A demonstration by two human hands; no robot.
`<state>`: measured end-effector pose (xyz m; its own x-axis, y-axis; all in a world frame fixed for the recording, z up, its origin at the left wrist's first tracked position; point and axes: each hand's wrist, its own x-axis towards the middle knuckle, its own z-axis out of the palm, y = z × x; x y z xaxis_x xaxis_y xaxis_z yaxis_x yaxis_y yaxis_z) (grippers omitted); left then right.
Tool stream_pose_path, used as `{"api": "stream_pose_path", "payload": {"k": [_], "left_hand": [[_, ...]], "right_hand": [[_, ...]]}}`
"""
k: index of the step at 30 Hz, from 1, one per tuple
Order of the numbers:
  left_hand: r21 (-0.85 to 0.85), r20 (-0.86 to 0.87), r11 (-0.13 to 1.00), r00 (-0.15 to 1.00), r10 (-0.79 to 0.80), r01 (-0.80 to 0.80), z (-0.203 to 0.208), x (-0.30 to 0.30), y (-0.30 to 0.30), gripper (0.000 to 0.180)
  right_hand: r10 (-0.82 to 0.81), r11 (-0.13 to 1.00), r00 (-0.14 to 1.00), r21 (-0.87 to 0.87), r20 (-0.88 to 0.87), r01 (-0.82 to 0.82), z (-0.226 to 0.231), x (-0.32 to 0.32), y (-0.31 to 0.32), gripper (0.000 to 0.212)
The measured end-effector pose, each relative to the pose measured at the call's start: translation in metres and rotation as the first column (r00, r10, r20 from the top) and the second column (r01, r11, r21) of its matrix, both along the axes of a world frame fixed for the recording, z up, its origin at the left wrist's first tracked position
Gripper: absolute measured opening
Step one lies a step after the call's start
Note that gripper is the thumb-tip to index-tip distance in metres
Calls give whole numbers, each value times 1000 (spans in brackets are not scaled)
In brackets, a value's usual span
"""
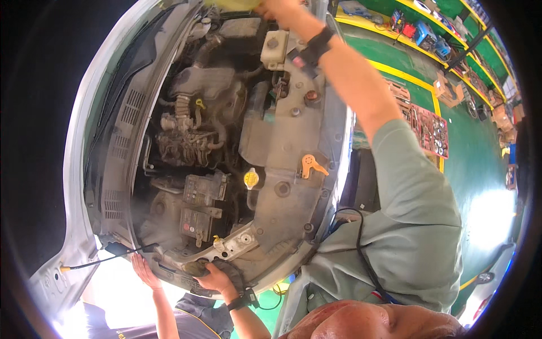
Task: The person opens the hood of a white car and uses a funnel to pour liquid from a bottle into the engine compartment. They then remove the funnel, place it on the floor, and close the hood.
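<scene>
Part of a head crowds the lens at the bottom edge, grey-green shirt right beside it, thin dark cable lying across the shirt. Beyond it, open engine bay. Left hand: at the bay's near side edge, by the front corner, fingers partly closed round a dark rag, black band on the wrist. Right hand: stretched to the far side edge, blurred and partly out of frame; yellow cloth at its fingertips, can't tell how far open or whether it grips. Second black band on that wrist. Co-worker's hand rests on the near side edge, left of the left hand, fingers extended; black strut runs just beside it. Whitish haze above that near corner. Battery sits inside the near edge, pale reservoir toward the far one. Front panel carries an orange key-shaped piece along its middle; yellow cap just inboard. Red tool tray on the green floor, past the bay's front edge.
</scene>
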<state>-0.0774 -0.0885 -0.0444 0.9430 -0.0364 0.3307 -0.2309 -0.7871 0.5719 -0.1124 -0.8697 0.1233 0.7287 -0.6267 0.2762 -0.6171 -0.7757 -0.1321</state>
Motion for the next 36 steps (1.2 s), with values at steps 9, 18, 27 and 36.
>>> {"api": "stream_pose_path", "payload": {"k": [9, 18, 27, 36], "left_hand": [[51, 6, 996, 997, 71, -71, 9, -9, -3, 51], [42, 83, 999, 997, 1, -4, 10, -10, -9, 51], [64, -49, 996, 997, 60, -57, 15, -11, -9, 60], [11, 70, 1000, 997, 9, -9, 0, -5, -1, 48]], "right_hand": [[-714, 700, -19, 713, 700, -45, 56, -152, -65, 17], [-709, 704, -35, 706, 704, -78, 24, -170, -97, 18], [-652, 737, 22, 640, 758, -216, 34, -164, -99, 26], [-650, 759, 32, 650, 760, -34, 18, -145, -112, 44]]}}
